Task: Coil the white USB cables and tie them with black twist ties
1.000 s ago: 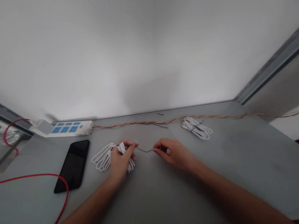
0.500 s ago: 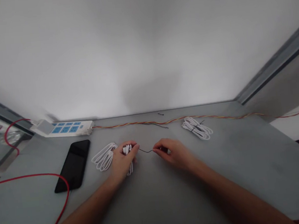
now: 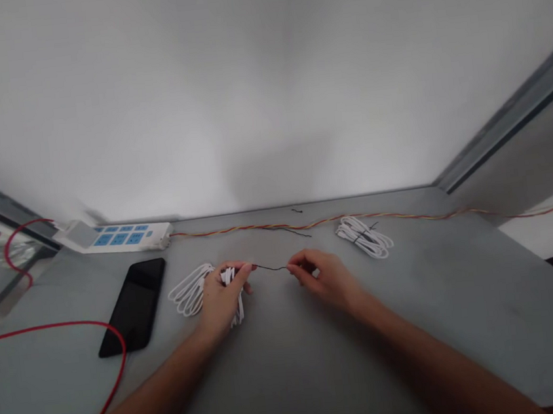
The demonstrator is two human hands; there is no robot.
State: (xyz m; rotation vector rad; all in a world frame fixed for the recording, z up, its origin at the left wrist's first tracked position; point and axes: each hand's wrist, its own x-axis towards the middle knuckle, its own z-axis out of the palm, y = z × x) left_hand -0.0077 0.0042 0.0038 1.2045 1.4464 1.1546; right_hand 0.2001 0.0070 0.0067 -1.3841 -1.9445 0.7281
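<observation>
My left hand [image 3: 219, 303] is closed around a coiled white cable [image 3: 239, 312], and its thumb and forefinger pinch one end of a thin black twist tie [image 3: 272, 269]. The other end of the tie is between the fingertips of my right hand [image 3: 327, 279], so the tie spans the gap between both hands, almost straight. Just left of my left hand, partly covered by it, another coiled white cable [image 3: 185, 294] lies on the grey table [image 3: 293, 363]. A third white cable coil [image 3: 363, 237], bound with a black tie, rests beyond my right hand.
A white power strip [image 3: 156, 236] with blue sockets stands at the back left, and its twisted red-yellow cord [image 3: 416, 215] runs along the wall. A black phone [image 3: 133, 307] lies at left, crossed by a red cable [image 3: 121, 375]. Loose black ties [image 3: 291, 230] lie near the wall.
My right hand has shifted slightly right and up, and my left slightly left. The black twist tie between them is now straighter and higher.
</observation>
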